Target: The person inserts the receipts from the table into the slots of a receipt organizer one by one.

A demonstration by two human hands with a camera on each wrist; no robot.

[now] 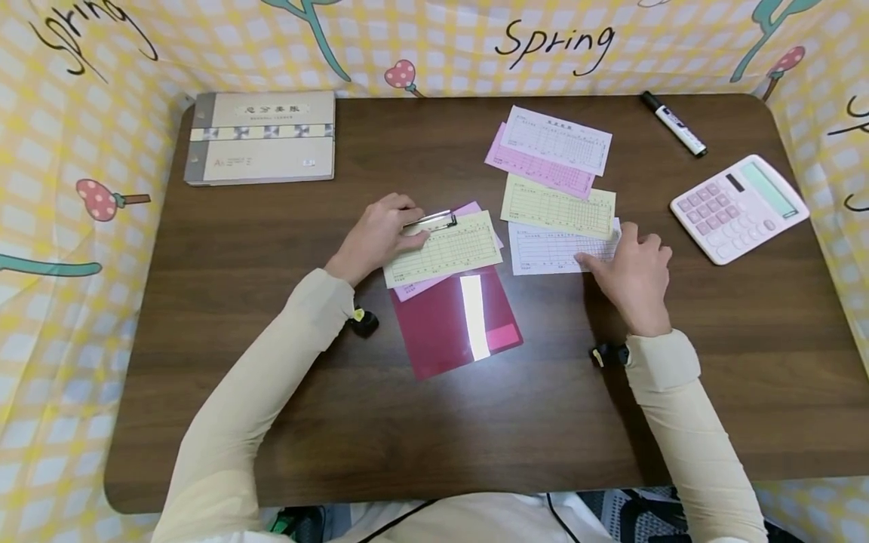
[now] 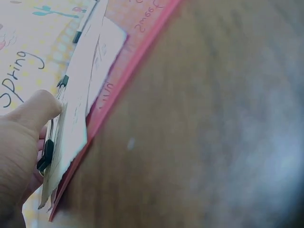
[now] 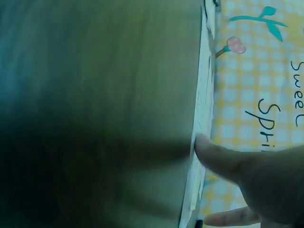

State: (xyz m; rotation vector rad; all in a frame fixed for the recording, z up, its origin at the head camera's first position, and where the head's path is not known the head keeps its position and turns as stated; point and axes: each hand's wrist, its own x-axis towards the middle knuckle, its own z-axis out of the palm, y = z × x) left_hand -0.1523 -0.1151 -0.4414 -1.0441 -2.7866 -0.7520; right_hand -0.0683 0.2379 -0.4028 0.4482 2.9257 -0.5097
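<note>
The left hand grips the metal clip of a red clipboard near the tabletop's middle, holding a yellow slip. The right hand, fingers relaxed, presses a white slip just right of it, toward the pink calculator at the right edge.

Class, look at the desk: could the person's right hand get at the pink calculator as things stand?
Probably yes. The right hand rests on the white slip, and the pink calculator lies just to its right, with only bare table between them. The marker lies further back, out of the way.
</note>
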